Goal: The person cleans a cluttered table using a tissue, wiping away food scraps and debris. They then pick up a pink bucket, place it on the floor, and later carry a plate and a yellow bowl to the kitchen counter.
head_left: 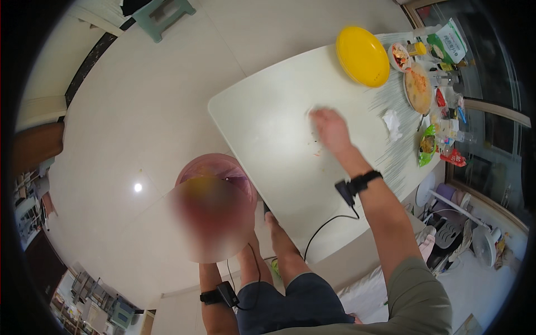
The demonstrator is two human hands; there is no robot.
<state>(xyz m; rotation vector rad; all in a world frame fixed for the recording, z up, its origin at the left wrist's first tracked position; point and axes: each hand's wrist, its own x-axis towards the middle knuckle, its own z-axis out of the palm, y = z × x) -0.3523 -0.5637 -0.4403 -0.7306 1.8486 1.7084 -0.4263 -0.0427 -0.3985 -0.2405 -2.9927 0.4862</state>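
The desk [279,128] is white, streaked grey toward three o'clock; the plate [363,56] at one o'clock is plain yellow, the bin [212,158] at nine pink, the stool [162,21] at eleven grey-green, the shorts [290,301] dark navy.

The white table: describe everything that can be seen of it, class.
The table has a smooth, slightly glossy off-white top, a rounded corner at left and grey streaks toward the right; its material is unclear. The right hand is over it, contact unclear from blur, beside small scraps. A yellow plate and a crumpled tissue lie on it.
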